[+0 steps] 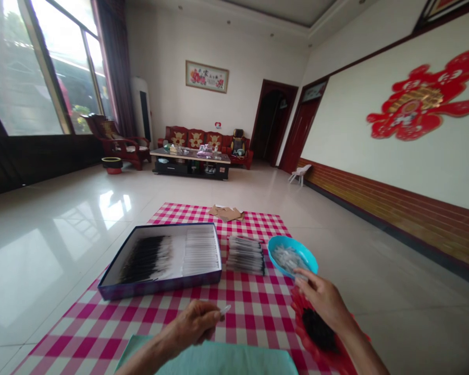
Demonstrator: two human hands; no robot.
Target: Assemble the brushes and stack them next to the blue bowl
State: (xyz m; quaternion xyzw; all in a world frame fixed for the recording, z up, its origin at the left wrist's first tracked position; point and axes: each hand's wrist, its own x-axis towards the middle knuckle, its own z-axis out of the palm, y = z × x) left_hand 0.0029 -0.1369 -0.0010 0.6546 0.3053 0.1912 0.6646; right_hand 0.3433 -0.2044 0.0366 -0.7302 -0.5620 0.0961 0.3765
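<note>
My left hand is closed, with a short clear plastic tube pinched between thumb and finger above the checked cloth. Over the near edge of a blue bowl, my right hand has its fingers pinched together; what is between them is too blurred to make out. Small clear plastic pieces fill the bowl. Under my right forearm is a red scalloped dish of small black pieces. Left of the bowl lies a stack of clear, dark-ended pen-like sticks.
A dark blue shallow box holds rows of black-ended sticks and clear tubes. Torn cardboard lies at the far side of the pink checked tablecloth. A pale green cloth covers the near edge. A coffee table stands beyond.
</note>
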